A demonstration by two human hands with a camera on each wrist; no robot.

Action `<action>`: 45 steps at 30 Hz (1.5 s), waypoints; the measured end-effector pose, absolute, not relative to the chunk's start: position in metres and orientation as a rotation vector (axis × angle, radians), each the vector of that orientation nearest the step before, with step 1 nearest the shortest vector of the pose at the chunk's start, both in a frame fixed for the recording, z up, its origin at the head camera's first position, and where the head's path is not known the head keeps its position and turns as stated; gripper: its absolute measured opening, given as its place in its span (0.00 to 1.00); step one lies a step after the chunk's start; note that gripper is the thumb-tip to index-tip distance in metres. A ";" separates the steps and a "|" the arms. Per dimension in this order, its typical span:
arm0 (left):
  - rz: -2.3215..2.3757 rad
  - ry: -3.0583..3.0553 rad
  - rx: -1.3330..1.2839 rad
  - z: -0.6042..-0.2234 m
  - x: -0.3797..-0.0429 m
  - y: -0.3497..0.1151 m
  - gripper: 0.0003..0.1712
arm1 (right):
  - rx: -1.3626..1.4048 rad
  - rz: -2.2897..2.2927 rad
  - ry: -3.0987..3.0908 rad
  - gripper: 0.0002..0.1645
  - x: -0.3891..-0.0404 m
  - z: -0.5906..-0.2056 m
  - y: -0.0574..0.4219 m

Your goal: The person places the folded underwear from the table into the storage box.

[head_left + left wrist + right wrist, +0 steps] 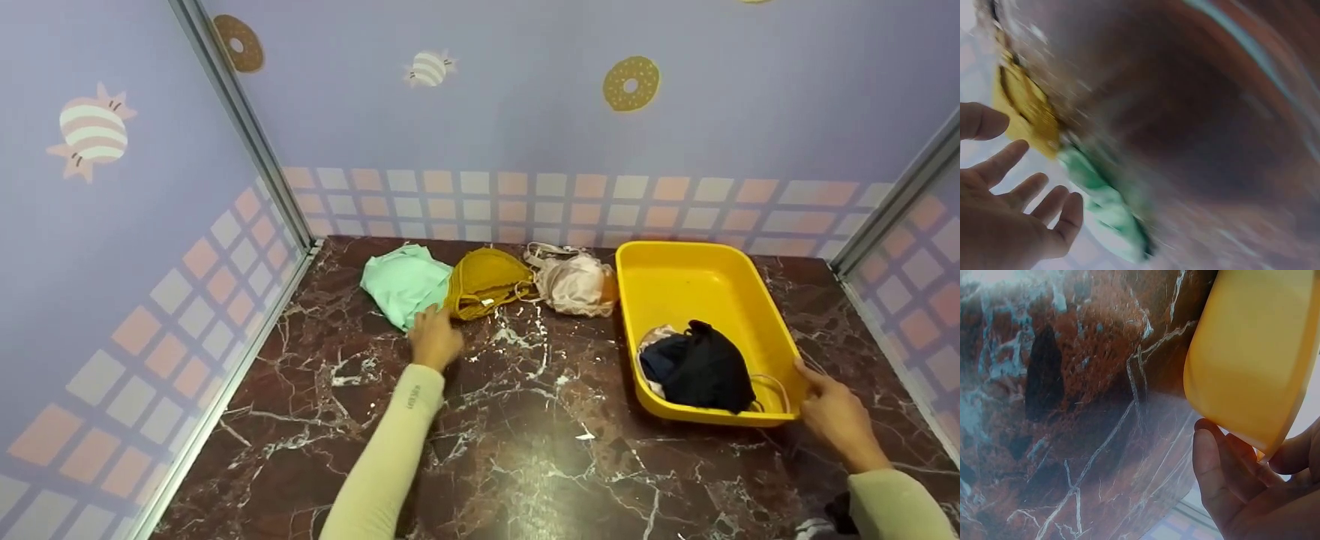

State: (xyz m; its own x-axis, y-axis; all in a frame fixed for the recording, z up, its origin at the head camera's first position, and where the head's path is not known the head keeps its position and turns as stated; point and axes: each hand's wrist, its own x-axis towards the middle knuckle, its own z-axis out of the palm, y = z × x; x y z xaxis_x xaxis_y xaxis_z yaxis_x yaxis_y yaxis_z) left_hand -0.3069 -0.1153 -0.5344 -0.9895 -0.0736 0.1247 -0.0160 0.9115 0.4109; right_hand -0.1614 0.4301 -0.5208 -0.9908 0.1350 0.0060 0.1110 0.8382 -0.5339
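My left hand (436,337) reaches toward a mint-green garment (405,283) and a mustard bra (487,281), which lie side by side. In the left wrist view its fingers are spread and loosely bent, with nothing between them; the mustard bra (1027,109) and mint garment (1103,202) show beyond the fingertips. My right hand (836,416) grips the near right corner of a yellow plastic tray (701,274), thumb at the rim and fingers under the outside wall (1241,371). Inside the tray's near end lies a black bra (712,371) with navy and beige pieces beside it.
A pale beige lace bra (574,283) lies between the mustard bra and the tray. The tabletop (525,450) is dark red marble pattern with white veins. Patterned panels (525,135) stand at the back and both sides. Something dark and grey (829,521) shows at the bottom right.
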 end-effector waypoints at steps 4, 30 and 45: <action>-0.610 -3.000 0.171 -0.542 -0.306 -0.140 0.28 | -0.191 0.869 -2.969 0.36 -0.161 -0.521 0.429; -0.680 -3.374 -0.246 -0.509 -0.300 -0.180 0.13 | -0.234 0.866 -2.974 0.36 -0.162 -0.522 0.429; -0.694 -2.902 0.011 -0.513 -0.313 -0.195 0.25 | -0.245 0.900 -2.976 0.36 -0.161 -0.523 0.428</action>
